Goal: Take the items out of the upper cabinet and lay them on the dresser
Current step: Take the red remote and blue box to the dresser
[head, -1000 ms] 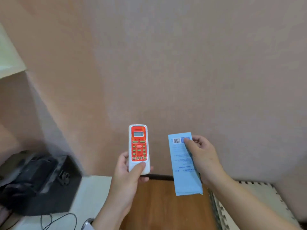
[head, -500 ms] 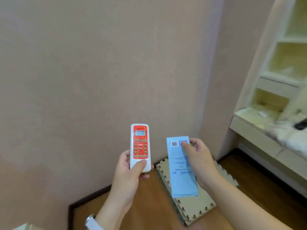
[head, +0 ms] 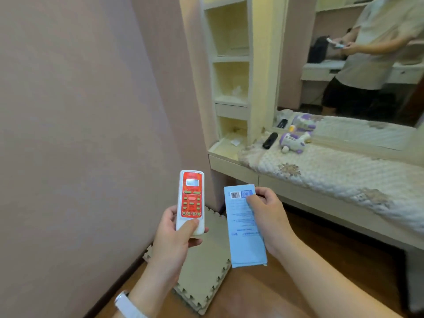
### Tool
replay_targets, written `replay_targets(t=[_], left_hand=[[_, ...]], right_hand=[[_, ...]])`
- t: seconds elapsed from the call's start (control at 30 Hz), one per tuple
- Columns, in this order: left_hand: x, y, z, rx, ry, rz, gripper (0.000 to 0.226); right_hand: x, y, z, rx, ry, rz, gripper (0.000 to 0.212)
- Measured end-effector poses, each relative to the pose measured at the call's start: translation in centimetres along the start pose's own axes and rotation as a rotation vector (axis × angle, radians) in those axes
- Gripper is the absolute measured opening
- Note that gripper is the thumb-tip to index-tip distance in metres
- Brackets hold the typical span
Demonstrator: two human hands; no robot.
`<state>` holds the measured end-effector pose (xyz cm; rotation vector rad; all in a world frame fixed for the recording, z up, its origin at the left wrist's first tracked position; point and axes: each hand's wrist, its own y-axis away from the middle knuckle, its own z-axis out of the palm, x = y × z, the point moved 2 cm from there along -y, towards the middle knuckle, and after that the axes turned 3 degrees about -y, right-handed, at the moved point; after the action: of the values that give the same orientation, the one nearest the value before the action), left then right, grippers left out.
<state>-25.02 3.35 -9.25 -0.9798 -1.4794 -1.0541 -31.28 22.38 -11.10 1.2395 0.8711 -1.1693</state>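
The left hand (head: 174, 235) is curled round a white plastic remote with a red face (head: 190, 200). The right hand (head: 268, 216) pinches a flat blue paper packet (head: 243, 237) at its top. Both things are up in the air, near the cream worktop (head: 229, 165), not touching it. A small black remote (head: 270, 140) lies on that worktop.

Tan foam puzzle mats (head: 202, 271) lie stacked on the wooden floor (head: 252, 294) beside the pink wall (head: 80, 134).

Red-white remote (head: 191, 200) upright in left hand (head: 174, 235); blue packet (head: 245, 232) hanging from right hand (head: 268, 216).
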Motion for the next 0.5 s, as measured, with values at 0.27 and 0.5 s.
replay_targets(t=[0.27, 0.5], left_hand=[[0.3, -3.3, 11.1, -0.289, -0.049, -0.004, 0.021], [-0.6, -8.7, 19.3, -0.498, -0.023, -0.046, 0.021]], right_hand=[[-0.3, -0.4, -11.1, 0.299, -0.106, 0.001, 0.014], [-0.9, -4.8, -17.2, 0.513, -0.139, -0.007, 0.017]])
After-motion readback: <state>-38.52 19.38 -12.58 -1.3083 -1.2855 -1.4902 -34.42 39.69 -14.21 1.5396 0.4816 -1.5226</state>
